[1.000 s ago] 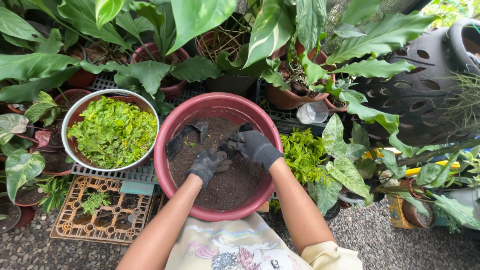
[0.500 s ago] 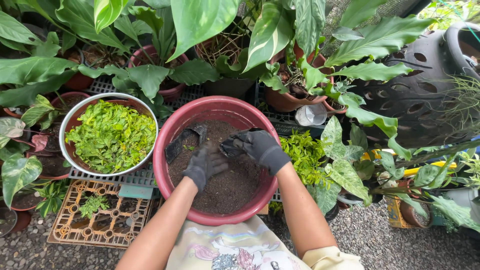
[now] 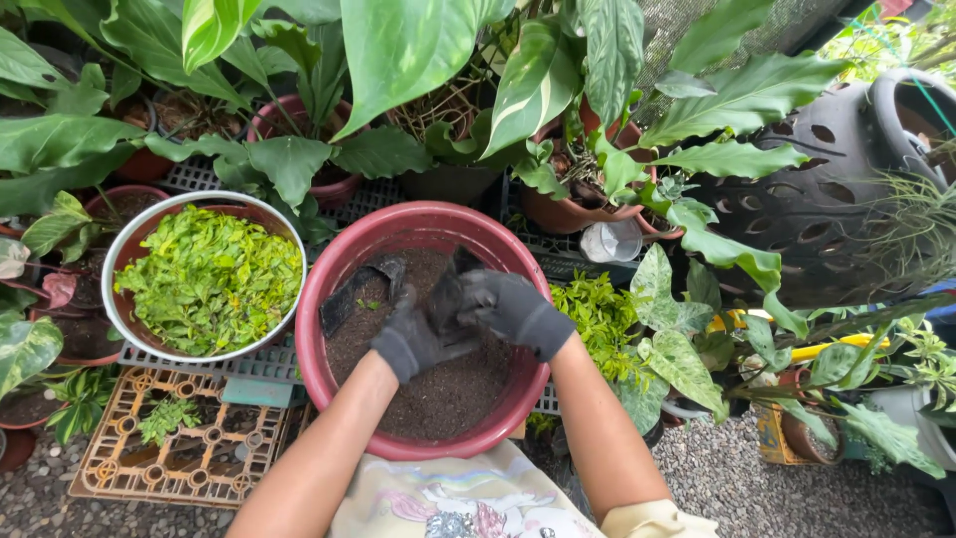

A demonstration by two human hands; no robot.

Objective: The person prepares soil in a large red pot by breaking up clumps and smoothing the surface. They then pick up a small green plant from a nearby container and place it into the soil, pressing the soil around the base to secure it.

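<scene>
Both hands are gloved and down in the red basin (image 3: 329,289), centre of frame. Left hand (image 3: 413,339) rests on the soil (image 3: 448,394), fingers curled, grip on nothing I can make out. Right hand (image 3: 508,304) is closed around a dark clump just above the soil, meeting the left so crumbs drop back into the basin. A black scoop (image 3: 354,289) lies at the basin's left inside. The bowl of green leaves (image 3: 204,279) sits at left, touching the basin.
</scene>
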